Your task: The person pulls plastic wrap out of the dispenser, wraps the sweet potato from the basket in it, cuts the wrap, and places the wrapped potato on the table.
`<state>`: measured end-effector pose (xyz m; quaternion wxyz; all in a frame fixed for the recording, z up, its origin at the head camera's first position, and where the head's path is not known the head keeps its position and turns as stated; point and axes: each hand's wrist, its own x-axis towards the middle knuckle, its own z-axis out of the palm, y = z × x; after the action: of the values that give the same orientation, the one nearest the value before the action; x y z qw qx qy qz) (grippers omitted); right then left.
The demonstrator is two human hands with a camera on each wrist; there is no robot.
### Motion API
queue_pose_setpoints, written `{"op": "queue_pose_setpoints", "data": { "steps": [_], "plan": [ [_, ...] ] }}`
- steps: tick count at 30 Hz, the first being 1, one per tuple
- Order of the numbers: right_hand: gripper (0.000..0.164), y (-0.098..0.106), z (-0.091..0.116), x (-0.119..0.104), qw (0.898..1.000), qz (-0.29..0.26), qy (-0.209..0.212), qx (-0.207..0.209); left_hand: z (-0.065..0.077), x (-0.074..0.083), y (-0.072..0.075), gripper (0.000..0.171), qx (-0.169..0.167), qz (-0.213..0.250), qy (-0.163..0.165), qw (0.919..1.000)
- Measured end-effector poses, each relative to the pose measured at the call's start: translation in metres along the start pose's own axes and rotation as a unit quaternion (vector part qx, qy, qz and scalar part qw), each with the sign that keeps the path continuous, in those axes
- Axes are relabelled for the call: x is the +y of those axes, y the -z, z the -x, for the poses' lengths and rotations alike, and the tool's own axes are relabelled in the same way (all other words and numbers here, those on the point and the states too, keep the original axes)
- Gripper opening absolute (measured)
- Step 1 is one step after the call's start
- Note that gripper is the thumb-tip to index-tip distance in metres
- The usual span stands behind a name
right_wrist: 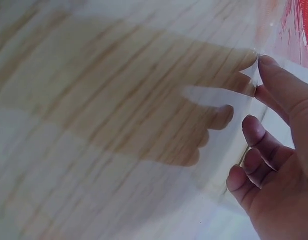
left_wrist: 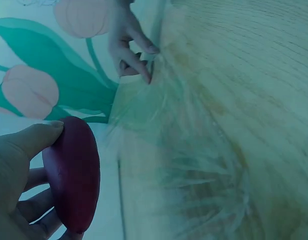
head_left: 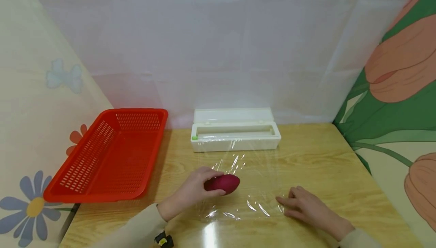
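Note:
My left hand (head_left: 192, 187) holds a dark red, tapered sweet potato (head_left: 227, 184) between thumb and fingers, over a sheet of clear plastic wrap (head_left: 253, 206). The left wrist view shows the smooth sweet potato (left_wrist: 74, 175) lengthwise, its lower tip near my fingertips. At the sheet's near right corner, my right hand (head_left: 306, 208) pinches the wrap's edge. In the right wrist view, the thumb and index finger of that hand (right_wrist: 279, 145) meet on the film while the other fingers curl loosely. The wrap runs back to a white wrap dispenser box (head_left: 236, 144), whose lid stands up.
A red plastic basket (head_left: 150, 165) with slotted sides stands at the left of the wooden table (head_left: 316, 157). Behind the dispenser hangs a white cloth (head_left: 218, 51). A small black and yellow object (head_left: 164, 239) lies by the left sleeve. Printed floral panels flank both sides.

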<state>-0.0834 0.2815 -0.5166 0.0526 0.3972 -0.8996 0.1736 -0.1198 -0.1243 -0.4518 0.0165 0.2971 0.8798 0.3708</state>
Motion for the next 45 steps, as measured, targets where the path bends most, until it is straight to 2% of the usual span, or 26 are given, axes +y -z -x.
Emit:
{"op": "queue_pose_setpoints", "data": {
  "steps": [4,8,11,16,24,39,42,45],
  "plan": [
    [0.04,0.002,0.0,0.0,1.0,-0.012,-0.017,-0.017,-0.006,-0.001,-0.03,0.049,-0.036,0.003,-0.014,0.9993],
    [0.039,0.004,0.0,0.0,0.999,-0.021,-0.034,-0.035,-0.012,0.0,-0.054,0.053,-0.055,0.019,-0.007,0.9983],
    [0.039,0.004,-0.001,0.0,0.998,-0.021,-0.037,-0.037,-0.016,0.002,-0.067,0.053,-0.055,0.018,-0.012,0.9983],
    [0.04,0.004,-0.002,-0.001,0.998,-0.022,-0.039,-0.04,-0.018,0.003,-0.081,0.044,-0.045,0.003,-0.024,0.9987],
    [0.04,0.008,-0.004,-0.003,0.997,-0.025,-0.055,-0.051,-0.014,-0.001,-0.09,0.045,-0.038,0.043,-0.016,0.9983],
    [0.04,0.01,-0.007,-0.011,0.995,-0.014,-0.079,-0.063,-0.004,-0.005,-0.09,0.057,-0.03,0.034,-0.011,0.9989],
    [0.035,0.011,-0.008,-0.013,0.997,-0.015,-0.062,-0.045,-0.002,-0.006,-0.089,0.056,-0.017,0.037,-0.007,0.9991],
    [0.026,0.011,-0.013,-0.015,1.0,-0.014,-0.004,-0.013,0.001,-0.005,-0.085,0.053,-0.004,0.044,-0.002,0.999]
  ]
}}
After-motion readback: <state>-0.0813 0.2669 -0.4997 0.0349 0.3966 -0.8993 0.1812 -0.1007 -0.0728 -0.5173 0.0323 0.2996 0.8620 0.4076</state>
